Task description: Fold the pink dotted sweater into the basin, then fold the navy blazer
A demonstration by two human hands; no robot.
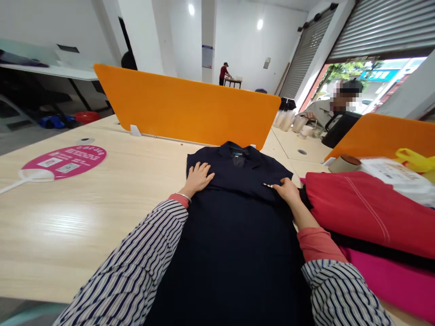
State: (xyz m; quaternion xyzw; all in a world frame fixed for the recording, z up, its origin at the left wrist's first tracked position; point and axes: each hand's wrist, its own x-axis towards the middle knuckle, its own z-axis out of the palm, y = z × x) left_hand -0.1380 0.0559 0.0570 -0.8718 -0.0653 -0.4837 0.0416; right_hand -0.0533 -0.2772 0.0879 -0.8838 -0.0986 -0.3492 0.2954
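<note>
Navy garment: 1 item, dark, collared, label at neck, laid flat on the pale wooden table, collar toward the orange divider. Left hand: fingers spread wide, flat on the garment's shoulder. Right hand: fingers lying loosely on the opposite shoulder, just beside a small pale clip; grip on it cannot be told. Right of garment, touching: red fabric over magenta fabric. Far left: pink hand fan. Beyond: clear cups, contents not discernible.
</note>
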